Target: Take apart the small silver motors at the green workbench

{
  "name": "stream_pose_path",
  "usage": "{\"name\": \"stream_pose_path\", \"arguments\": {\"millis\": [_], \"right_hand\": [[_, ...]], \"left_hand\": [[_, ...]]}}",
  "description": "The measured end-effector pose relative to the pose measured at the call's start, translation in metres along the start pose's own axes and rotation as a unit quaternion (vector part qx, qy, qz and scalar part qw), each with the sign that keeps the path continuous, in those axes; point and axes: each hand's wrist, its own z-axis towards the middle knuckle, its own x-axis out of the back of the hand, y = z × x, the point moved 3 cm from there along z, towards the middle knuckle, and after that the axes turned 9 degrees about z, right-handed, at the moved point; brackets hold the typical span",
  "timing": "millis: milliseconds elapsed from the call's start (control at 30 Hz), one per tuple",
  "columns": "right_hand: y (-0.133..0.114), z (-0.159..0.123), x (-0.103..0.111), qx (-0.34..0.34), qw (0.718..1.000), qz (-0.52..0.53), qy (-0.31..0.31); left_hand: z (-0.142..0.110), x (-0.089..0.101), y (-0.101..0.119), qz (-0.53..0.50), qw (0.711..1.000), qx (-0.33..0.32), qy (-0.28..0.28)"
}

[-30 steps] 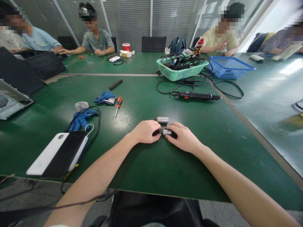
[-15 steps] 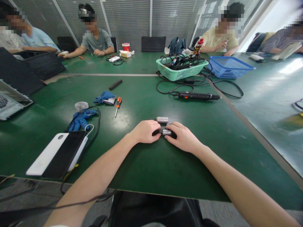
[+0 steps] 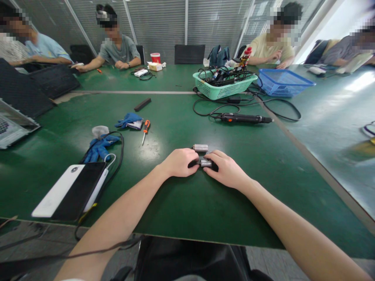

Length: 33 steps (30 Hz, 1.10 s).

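My left hand (image 3: 182, 162) is curled, fingers closed around a small black part (image 3: 192, 164) that is mostly hidden by them. Just to its right, my right hand (image 3: 225, 168) grips a small silver metal cylinder (image 3: 205, 163) between thumb and fingers, with something dark at its right end. The two held pieces meet or nearly touch; I cannot tell whether they are joined. A second silver metal cylinder (image 3: 200, 148) lies on its side on the green table (image 3: 205, 210), just beyond my fingers.
To the left lie an orange-handled screwdriver (image 3: 145, 130), blue gloves (image 3: 101, 147), and a white-and-black device (image 3: 70, 191) with cables. A black electric screwdriver (image 3: 247, 118) rests ahead on the right, before a green basket (image 3: 218, 92) of tools and a blue basket (image 3: 283, 89). Several people sit around the table.
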Motion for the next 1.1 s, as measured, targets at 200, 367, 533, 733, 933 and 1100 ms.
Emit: {"name": "stream_pose_path", "arguments": {"millis": [200, 367, 533, 733, 933, 1100], "right_hand": [[-0.0015, -0.0001, 0.0008, 0.0, 1.0, 0.004, 0.002], [-0.0012, -0.0001, 0.0007, 0.001, 1.0, 0.008, 0.0], [0.0009, -0.0004, -0.0001, 0.002, 1.0, 0.005, 0.0], [0.0009, -0.0004, -0.0002, 0.001, 1.0, 0.006, 0.002], [0.001, -0.0004, 0.0005, -0.001, 1.0, 0.007, 0.0], [0.001, 0.0001, 0.0004, -0.001, 1.0, 0.007, 0.0]], "left_hand": [[0.0002, 0.0008, 0.0003, -0.002, 1.0, 0.001, -0.002], [0.0, 0.0011, 0.0002, -0.002, 1.0, 0.0, -0.002], [0.0, 0.0003, 0.0005, -0.002, 1.0, -0.005, 0.0], [-0.0001, 0.0004, 0.0, -0.002, 1.0, -0.006, 0.001], [0.0003, 0.0013, -0.0001, 0.0, 1.0, -0.006, -0.002], [0.0002, 0.0009, -0.0006, -0.004, 1.0, -0.007, -0.002]]}}
